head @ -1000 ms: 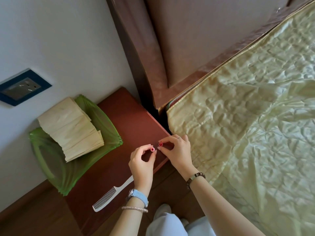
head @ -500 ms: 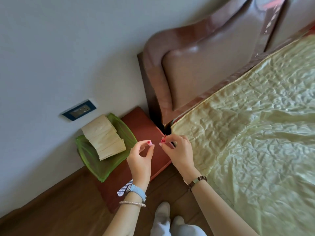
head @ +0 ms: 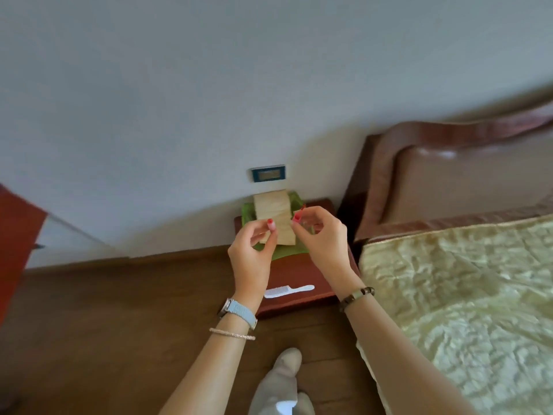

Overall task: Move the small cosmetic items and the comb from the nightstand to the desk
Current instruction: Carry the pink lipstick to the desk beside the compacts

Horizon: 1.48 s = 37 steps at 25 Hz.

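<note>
Comb (head: pixel 288 291) lies at the front edge of the nightstand (head: pixel 302 272), long axis along that edge, nearer the left hand (head: pixel 250 259), which pinches a small red item (head: pixel 270 225) above the nightstand, as does the right hand (head: pixel 322 238).

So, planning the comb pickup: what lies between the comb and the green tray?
Nothing: the head view shows only bare nightstand top between the comb and the green tray.

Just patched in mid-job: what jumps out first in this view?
Two hands meet mid-frame: the left hand pinches a small red-topped item, the right hand a small red item, the two items apart. Below them a white comb lies near the red-brown nightstand's front edge; behind, a green tray holds stacked cream paper.
</note>
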### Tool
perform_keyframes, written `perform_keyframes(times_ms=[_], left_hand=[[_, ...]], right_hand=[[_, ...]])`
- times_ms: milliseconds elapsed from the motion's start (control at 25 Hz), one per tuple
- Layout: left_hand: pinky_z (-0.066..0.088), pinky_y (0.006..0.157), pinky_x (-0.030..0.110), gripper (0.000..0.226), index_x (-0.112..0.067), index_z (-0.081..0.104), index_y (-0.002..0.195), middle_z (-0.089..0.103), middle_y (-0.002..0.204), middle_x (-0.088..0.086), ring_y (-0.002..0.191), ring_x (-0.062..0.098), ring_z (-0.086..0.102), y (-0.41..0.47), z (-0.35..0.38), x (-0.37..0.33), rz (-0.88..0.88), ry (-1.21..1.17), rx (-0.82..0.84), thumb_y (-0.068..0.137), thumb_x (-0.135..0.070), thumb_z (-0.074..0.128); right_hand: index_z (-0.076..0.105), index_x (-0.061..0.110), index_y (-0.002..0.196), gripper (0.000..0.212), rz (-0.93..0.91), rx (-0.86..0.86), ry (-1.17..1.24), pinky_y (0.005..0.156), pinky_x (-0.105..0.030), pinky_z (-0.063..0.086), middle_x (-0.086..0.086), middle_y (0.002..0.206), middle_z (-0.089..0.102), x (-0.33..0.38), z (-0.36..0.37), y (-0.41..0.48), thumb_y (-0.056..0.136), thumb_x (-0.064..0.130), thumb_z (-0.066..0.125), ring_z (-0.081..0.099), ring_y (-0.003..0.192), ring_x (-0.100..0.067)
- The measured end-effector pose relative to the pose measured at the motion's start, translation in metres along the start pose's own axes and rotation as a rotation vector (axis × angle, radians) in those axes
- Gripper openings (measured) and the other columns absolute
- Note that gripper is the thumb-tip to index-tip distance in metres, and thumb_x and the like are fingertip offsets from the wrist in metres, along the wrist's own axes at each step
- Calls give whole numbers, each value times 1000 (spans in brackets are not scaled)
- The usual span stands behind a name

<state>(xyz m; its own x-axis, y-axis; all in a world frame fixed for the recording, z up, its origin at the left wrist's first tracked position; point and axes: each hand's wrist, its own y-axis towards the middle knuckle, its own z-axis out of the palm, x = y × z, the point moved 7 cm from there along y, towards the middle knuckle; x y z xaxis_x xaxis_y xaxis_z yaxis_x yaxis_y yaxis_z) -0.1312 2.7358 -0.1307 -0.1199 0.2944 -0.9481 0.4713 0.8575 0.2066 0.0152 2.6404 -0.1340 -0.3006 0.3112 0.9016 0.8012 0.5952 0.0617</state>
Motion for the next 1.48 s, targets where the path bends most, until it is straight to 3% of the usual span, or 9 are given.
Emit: perform_keyframes(times_ms=[160, 320, 600, 760, 960, 1120, 1480], left_hand=[[57, 90, 35, 12, -12, 69, 98, 73, 97, 1, 95, 16, 71, -19, -90, 1, -46, -31, -178, 87, -11, 72], [57, 90, 38, 9, -13, 70, 96, 74, 95, 3, 93, 21, 72, -38, -182, 7, -96, -44, -387, 87, -9, 71], [58, 88, 34, 17, -14, 70, 104, 74, 100, -1, 97, 14, 71, -56, -331, 31, -141, 88, -645, 87, -12, 71], [58, 88, 36, 15, -19, 71, 101, 75, 98, -3, 95, 14, 71, -63, -420, 58, -207, 67, -773, 87, -13, 72], [58, 89, 40, 15, -18, 71, 96, 75, 95, 0, 93, 16, 72, -68, -521, 80, -249, 47, -890, 86, -7, 72], [58, 89, 39, 14, -13, 71, 98, 74, 96, 3, 95, 18, 72, -68, -587, 85, -213, 111, -937, 85, -7, 72], [55, 86, 24, 16, -22, 72, 96, 74, 95, -8, 96, 6, 69, -61, -688, 114, -330, 75, -1091, 85, -11, 72]], right_hand=[[72, 20, 91, 9, -79, 141, 82, 73, -15, 52, 10, 83, 72, 50, 61, -27, 83, 21, 77, 67, 78, -6], [71, 20, 91, 10, -165, 308, 87, 70, -6, 47, 12, 82, 70, 94, 127, -59, 83, 20, 78, 65, 77, -1], [72, 21, 94, 11, -256, 526, 60, 73, -3, 45, 7, 89, 73, 169, 261, -102, 84, 22, 77, 66, 83, -5], [72, 20, 98, 14, -278, 648, 33, 76, -8, 47, 7, 94, 71, 212, 351, -133, 86, 26, 75, 65, 88, -5], [66, 31, 93, 13, -339, 754, 57, 74, -5, 46, 21, 85, 65, 272, 450, -168, 85, 27, 76, 64, 83, 1], [70, 25, 94, 12, -388, 797, 103, 75, -5, 47, 14, 86, 70, 311, 505, -182, 84, 24, 77, 64, 84, 2], [71, 24, 96, 13, -481, 976, 132, 74, -5, 48, 16, 88, 71, 379, 632, -212, 85, 26, 77, 64, 86, 5]])
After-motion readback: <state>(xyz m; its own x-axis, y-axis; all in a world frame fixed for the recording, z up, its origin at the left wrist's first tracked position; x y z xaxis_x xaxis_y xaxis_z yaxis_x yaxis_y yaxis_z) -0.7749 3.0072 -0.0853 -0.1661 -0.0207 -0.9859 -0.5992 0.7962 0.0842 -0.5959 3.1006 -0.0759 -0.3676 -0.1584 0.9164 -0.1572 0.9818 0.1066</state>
